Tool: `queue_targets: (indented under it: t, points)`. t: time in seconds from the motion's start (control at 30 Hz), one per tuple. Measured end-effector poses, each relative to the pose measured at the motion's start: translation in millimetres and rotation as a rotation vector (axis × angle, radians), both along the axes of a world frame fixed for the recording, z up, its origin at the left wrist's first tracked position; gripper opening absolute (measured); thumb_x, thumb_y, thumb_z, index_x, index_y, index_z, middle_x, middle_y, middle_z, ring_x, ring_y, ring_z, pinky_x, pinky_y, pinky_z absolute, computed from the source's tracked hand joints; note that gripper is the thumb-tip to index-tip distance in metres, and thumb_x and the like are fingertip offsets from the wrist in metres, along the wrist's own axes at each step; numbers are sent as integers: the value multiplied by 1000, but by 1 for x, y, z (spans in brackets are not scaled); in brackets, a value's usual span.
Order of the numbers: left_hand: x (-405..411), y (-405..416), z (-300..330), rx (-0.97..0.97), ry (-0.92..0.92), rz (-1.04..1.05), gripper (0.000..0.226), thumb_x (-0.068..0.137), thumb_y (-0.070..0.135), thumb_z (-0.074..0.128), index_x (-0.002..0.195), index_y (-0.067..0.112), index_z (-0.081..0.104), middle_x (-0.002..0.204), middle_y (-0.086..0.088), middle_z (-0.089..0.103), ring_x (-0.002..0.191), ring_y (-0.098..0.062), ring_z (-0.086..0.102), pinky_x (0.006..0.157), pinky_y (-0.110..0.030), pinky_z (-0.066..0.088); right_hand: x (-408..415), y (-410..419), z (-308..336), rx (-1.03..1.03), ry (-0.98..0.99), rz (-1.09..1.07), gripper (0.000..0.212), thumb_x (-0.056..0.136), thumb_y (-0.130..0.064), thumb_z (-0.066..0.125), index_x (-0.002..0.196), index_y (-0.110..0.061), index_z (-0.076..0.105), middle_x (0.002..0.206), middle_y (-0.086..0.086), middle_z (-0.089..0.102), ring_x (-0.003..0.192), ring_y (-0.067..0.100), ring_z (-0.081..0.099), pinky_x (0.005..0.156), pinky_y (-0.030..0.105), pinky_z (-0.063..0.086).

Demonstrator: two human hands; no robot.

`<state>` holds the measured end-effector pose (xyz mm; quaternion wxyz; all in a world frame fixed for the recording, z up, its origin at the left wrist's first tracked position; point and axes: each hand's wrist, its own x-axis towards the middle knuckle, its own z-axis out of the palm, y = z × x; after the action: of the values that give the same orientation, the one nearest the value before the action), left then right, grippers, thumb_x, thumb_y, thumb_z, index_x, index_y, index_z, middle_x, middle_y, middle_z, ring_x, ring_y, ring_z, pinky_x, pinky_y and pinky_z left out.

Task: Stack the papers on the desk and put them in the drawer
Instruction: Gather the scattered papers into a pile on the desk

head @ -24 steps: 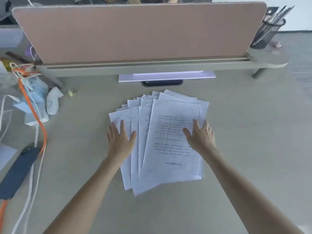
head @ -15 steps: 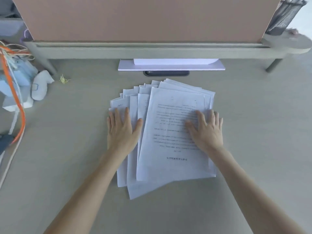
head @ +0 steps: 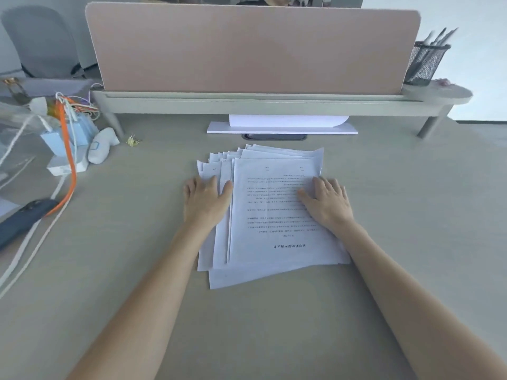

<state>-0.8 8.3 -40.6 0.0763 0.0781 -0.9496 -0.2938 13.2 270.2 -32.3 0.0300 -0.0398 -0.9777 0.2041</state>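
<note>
Several white printed papers point(head: 270, 212) lie in a loose, fanned pile in the middle of the desk point(head: 411, 242). The top sheet carries text that reads upside down to me. My left hand point(head: 204, 200) lies flat on the pile's left edge, fingers spread. My right hand point(head: 327, 201) rests flat on the top sheet's right side, fingers apart. Neither hand grips a sheet. No drawer is in view.
A pink divider panel point(head: 252, 48) stands on a raised shelf point(head: 274, 102) at the back. A white board point(head: 282, 128) lies under the shelf. A mesh pen holder point(head: 425, 63) sits far right. Cables, an orange strap point(head: 67, 149) and a dark device point(head: 22, 222) crowd the left.
Both hands have pushed inward, so the fanned sheets sit closer together and the pile is narrower. The camera has tilted up, showing more of the divider.
</note>
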Motion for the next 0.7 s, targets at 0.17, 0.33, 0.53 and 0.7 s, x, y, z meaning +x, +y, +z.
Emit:
queue_targets:
  t: [0.17,0.33,0.53,0.7]
  points:
    - [-15,11,1,85,13,-69,41,91,59,31,75,23,42,109,-10,56,125,-30,37,109,-45,30,-21,-8,1,-24,8,86,53,98,-50,41,132,-11,53,151,3,48,146,21,30,118,40,17]
    - [-12,7,-1,206,52,-48,47,89,57,36,104,15,52,114,-2,55,123,-25,40,108,-47,34,-24,-16,1,-164,72,74,54,100,-45,46,144,-13,48,149,5,50,142,22,37,117,37,21]
    - [10,0,3,125,121,60,41,98,28,46,128,2,51,118,-14,60,117,-33,43,105,-44,34,-16,-12,-3,-234,255,-117,27,97,-20,52,116,-7,64,104,13,73,106,38,54,86,37,41]
    - [9,3,3,165,55,56,47,97,37,44,137,14,43,126,-5,54,122,-28,42,91,-43,41,-19,-19,-2,-239,247,-48,25,94,-11,51,110,-9,70,92,13,75,104,39,57,85,39,46]
